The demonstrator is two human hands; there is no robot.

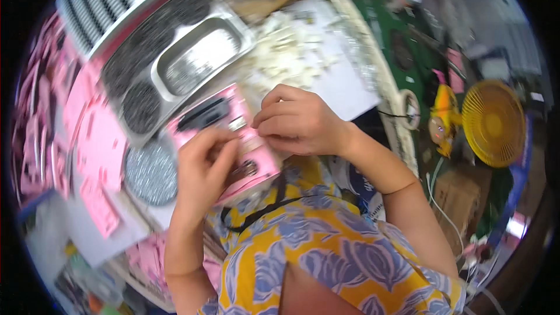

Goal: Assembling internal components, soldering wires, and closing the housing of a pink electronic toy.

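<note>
A pink plastic part (265, 165) lies in front of me, close to my body. A long black piece (203, 114) and a small whitish piece (237, 123) sit on it, and a round metallic bit (249, 168) shows near its lower end. My left hand (205, 160) rests on the left side of the pink part, fingers curled in against it. From the right, my right hand (300, 121) reaches over its edge with thumb and fingers pinched together. Whatever is between those fingertips is hidden.
Beyond my hands stands a metal tray (154, 74) with dark small parts (181, 14). White pieces (286, 52) are heaped beside it. A round dish of silvery bits (150, 172) and pink panels (99, 146) lie left. At right are a tape roll (410, 109) and yellow fan (493, 122).
</note>
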